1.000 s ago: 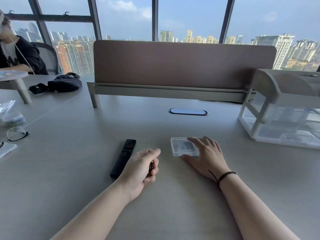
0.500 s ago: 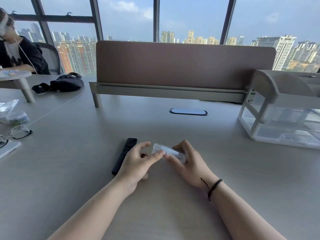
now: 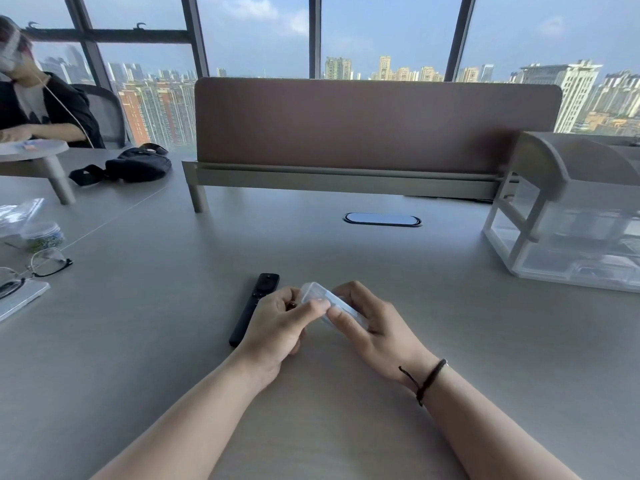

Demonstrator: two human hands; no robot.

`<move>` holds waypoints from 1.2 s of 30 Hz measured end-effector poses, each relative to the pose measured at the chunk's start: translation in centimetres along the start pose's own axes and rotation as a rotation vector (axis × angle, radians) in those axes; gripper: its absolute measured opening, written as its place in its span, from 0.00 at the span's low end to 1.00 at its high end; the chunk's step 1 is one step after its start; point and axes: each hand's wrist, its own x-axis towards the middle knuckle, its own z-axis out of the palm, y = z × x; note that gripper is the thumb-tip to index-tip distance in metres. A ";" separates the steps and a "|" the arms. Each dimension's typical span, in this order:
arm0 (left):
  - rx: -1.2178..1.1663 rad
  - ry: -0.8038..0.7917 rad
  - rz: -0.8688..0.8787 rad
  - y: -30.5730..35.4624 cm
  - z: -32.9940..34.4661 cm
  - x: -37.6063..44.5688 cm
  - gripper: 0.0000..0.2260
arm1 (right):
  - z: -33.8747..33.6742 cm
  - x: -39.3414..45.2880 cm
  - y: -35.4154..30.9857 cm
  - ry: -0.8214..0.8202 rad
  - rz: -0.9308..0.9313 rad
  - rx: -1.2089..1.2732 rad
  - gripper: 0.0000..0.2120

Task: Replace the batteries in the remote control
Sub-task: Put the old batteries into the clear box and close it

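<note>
- Both my hands meet above the grey desk, holding a small clear plastic case between them, tilted and lifted off the surface.
- My right hand grips the case from the right, thumb across its near side and fingers curled behind it; a dark cord bracelet circles that wrist.
- My left hand pinches the case's left end with thumb and forefinger, the other fingers curled in toward the palm; a small dark object shows inside that curl, too small for me to identify.
- The black remote control lies flat on the desk just left of my left hand, its button end pointing away from me and its near end partly hidden behind my hand. Neither hand touches it, as far as I can tell.
- What the clear case holds is not legible through the plastic.
- A translucent drawer unit stands at the far right of the desk; a pair of glasses rests at the left edge.
- A brown divider panel runs across the back of the desk, city towers visible through the windows behind it.
</note>
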 end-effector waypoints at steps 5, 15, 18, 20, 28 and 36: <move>-0.024 0.003 0.014 0.0 -0.1 0.1 0.18 | 0.0 0.1 -0.1 0.010 0.033 0.043 0.09; 0.082 -0.321 0.075 0.3 -0.1 -0.7 0.17 | -1.7 1.3 -0.3 0.318 0.502 0.696 0.20; 0.281 -0.345 0.149 -0.2 0.2 -1.1 0.19 | -1.9 1.4 0.2 0.371 0.524 0.658 0.22; 0.370 -0.296 0.129 -0.3 0.1 -1.1 0.24 | -1.9 1.5 0.6 0.392 0.467 0.455 0.23; 0.504 0.104 0.608 0.0 -0.9 -1.0 0.13 | -0.9 1.4 1.6 0.238 0.321 -0.049 0.17; 1.017 -0.290 0.822 0.3 1.0 -2.5 0.21 | 0.1 0.9 1.3 -0.021 0.142 0.132 0.22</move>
